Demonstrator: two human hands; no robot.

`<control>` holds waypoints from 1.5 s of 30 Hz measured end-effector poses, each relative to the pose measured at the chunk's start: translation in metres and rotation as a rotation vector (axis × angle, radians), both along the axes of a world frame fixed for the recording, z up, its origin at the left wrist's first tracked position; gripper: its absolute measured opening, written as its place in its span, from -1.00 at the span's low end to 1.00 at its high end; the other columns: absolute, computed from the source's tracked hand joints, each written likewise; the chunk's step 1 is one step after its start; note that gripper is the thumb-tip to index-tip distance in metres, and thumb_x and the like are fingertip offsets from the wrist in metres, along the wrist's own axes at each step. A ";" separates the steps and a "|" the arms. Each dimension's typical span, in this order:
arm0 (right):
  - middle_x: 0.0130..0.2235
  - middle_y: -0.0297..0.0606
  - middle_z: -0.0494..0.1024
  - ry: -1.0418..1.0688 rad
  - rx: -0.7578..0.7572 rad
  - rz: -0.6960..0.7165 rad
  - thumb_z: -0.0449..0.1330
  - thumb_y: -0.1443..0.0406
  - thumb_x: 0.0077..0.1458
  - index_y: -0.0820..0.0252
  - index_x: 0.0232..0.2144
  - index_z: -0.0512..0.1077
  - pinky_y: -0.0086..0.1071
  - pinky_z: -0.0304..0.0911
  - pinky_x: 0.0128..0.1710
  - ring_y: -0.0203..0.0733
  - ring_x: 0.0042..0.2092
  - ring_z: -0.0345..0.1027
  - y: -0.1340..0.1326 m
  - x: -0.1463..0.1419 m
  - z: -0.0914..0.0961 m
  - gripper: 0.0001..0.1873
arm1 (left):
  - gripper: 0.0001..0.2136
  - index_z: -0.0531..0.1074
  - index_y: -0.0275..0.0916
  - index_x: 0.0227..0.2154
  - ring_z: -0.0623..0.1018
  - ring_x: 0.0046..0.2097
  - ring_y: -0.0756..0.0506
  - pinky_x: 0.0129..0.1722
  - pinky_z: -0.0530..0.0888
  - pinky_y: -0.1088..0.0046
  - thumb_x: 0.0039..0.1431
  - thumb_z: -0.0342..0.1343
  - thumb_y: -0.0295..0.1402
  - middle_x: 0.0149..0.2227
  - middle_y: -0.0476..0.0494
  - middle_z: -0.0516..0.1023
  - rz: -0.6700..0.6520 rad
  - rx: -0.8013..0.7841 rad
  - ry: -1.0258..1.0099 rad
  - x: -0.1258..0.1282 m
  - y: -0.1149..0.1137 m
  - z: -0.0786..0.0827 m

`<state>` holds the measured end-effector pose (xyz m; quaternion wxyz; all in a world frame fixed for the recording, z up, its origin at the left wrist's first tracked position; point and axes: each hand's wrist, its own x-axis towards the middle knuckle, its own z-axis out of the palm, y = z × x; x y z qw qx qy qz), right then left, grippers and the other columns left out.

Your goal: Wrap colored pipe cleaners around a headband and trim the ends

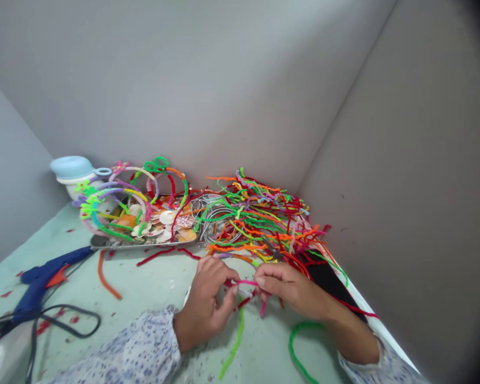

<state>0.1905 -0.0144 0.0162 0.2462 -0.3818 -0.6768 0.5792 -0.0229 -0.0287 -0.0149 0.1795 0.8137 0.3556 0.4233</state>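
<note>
My left hand (208, 298) and my right hand (288, 288) meet in front of me, their fingertips pinching a short pink pipe cleaner (244, 282) from either side. Its end droops below my right fingers. A green pipe cleaner (234, 341) hangs down just under my left hand, and I cannot tell whether it is joined to the pink one. Another green pipe cleaner (300, 346) lies in a curve below my right wrist. Just beyond my hands rises a tangled heap of multicoloured pipe cleaners (260, 224).
A metal tray (144, 242) holds seashells and pipe-cleaner headbands (116, 200). Beside it lies a coil of silver wire (220, 224). At left are a blue glue gun (38, 285) with its black cord (72, 320) and a pale blue lidded pot (72, 169). Grey walls enclose the back and right.
</note>
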 end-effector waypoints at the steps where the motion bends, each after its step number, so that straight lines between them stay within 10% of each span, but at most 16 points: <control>1: -0.47 -0.35 0.39 -0.006 -0.002 -0.001 0.07 0.11 0.20 0.24 -0.45 0.39 -0.43 0.18 -0.37 -0.31 -0.44 0.23 -0.001 0.000 0.001 -0.66 | -0.89 0.37 -0.22 -0.34 0.36 -0.28 -0.12 -0.18 0.25 0.20 0.20 -0.06 -0.41 -0.42 -0.10 0.40 0.003 -0.005 -0.006 0.000 0.000 0.000; 25: -0.49 -0.40 0.40 -0.092 -0.031 0.124 0.26 0.10 0.02 0.26 -0.43 0.52 -0.48 0.12 -0.43 -0.36 -0.46 0.20 0.019 0.015 -0.020 -0.70 | -0.81 0.35 -0.21 -0.41 0.35 -0.30 -0.12 -0.21 0.26 0.21 0.26 -0.12 -0.37 -0.44 -0.09 0.36 -0.165 -0.094 -0.046 -0.001 -0.008 0.007; 38: -0.59 -0.44 0.38 0.117 -0.238 -0.124 0.19 0.06 0.11 0.24 -0.41 0.39 -0.51 0.05 -0.61 -0.40 -0.61 0.16 0.010 0.000 -0.018 -0.67 | -0.84 0.34 -0.20 -0.19 0.36 -0.25 -0.13 -0.17 0.26 0.19 0.21 -0.07 -0.48 -0.34 -0.13 0.38 -0.256 -0.026 -0.073 -0.005 -0.013 0.003; 45: -0.34 -0.34 0.51 0.097 -0.121 -0.172 0.31 0.22 -0.01 0.19 -0.19 0.43 -0.42 0.28 -0.31 -0.31 -0.36 0.37 0.011 0.005 -0.009 -0.68 | -0.79 0.37 -0.21 -0.15 0.36 -0.25 -0.11 -0.18 0.25 0.22 0.19 -0.04 -0.55 -0.33 -0.12 0.40 -0.206 0.026 -0.117 -0.005 -0.008 0.001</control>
